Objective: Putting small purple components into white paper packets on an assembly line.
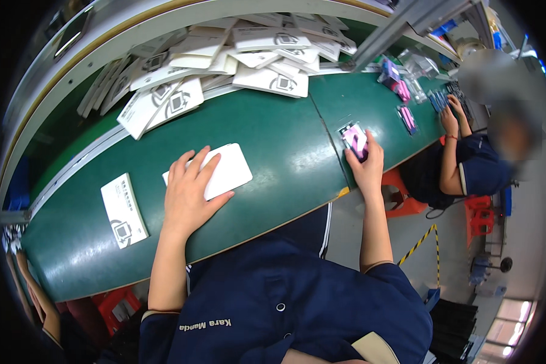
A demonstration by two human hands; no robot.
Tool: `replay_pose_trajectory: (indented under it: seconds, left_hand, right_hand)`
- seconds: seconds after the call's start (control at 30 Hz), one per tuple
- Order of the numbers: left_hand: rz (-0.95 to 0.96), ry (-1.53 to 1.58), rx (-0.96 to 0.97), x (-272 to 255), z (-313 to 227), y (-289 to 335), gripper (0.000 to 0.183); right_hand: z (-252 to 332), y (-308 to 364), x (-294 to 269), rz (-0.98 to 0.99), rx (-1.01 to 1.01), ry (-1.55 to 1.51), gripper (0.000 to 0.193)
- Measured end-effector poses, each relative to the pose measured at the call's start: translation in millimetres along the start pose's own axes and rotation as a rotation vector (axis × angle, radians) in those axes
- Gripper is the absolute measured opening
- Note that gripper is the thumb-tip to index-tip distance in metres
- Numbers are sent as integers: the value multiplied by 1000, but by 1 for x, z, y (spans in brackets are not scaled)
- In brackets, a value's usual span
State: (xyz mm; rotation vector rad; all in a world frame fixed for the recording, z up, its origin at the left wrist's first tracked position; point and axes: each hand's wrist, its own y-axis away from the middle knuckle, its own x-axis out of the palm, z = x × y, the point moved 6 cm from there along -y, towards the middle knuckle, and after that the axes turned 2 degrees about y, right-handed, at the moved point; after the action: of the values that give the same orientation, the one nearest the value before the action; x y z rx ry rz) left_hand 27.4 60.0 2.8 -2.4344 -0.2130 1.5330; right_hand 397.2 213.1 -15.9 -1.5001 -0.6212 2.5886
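On the green bench, my left hand (pixel 191 191) lies with its fingers spread over a flat white piece with rounded corners (pixel 230 170). The hand covers the left part of that piece. To its left is a slim white box (pixel 124 211) with a dark printed picture, lying flat on its own. Over on the right, my right hand (pixel 368 162) has its thumb and fingers around a small flat package (pixel 353 136) with pink and black contents. That package rests on or just above the bench; I cannot tell which.
A heap of slim white boxes (pixel 272 39) fills the back of the bench (pixel 273 139). Further right lies another pink package (pixel 407 119), near clear plastic packs (pixel 415 85). A co-worker (pixel 482 164) sits at the right, hands on the bench; another person's arm (pixel 36 288) shows at far left.
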Motion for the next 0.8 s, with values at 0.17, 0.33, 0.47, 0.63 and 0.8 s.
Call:
replay_pose_trajectory:
  seconds: [0.17,0.33,0.47,0.63,0.8]
  left_hand:
    - [15,22,-12,-3,1,0,71]
    - [19,127,0,-2,0,7,82]
    - [28,143,-51,-3,2,6,82]
    - [58,176,-9,-11,2,-2,79]
    - [1,172,52,-2,-3,1,76]
  right_hand:
    - [83,19,30,136,-294,-219,60]
    - [150,36,46,400,-534,-208,56]
    - [162,34,60,612,-619,-233,55]
    - [184,32,72,743,-667,-388,58]
    - [212,52,77,742,-614,-450,76]
